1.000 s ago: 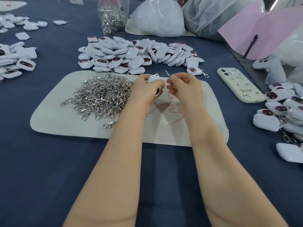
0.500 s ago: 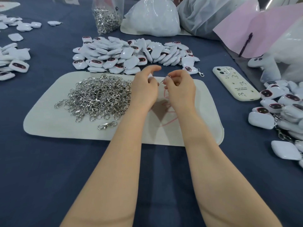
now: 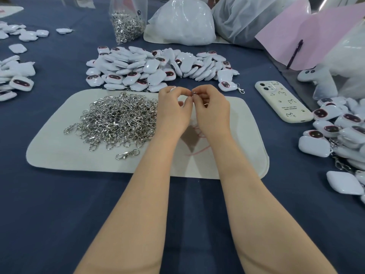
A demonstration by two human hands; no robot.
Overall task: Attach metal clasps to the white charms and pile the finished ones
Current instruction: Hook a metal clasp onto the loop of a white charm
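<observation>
- Left hand (image 3: 173, 112) and right hand (image 3: 213, 112) meet fingertip to fingertip above the mat (image 3: 246, 139); the left grips the white charm (image 3: 173, 88), which is mostly hidden.
- The right pinches something tiny, likely the clasp: seat it fully before releasing.

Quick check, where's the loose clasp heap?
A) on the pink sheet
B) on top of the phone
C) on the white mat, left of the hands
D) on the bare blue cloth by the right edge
C: the clasp heap lies on the white mat, just beside the left hand.
</observation>
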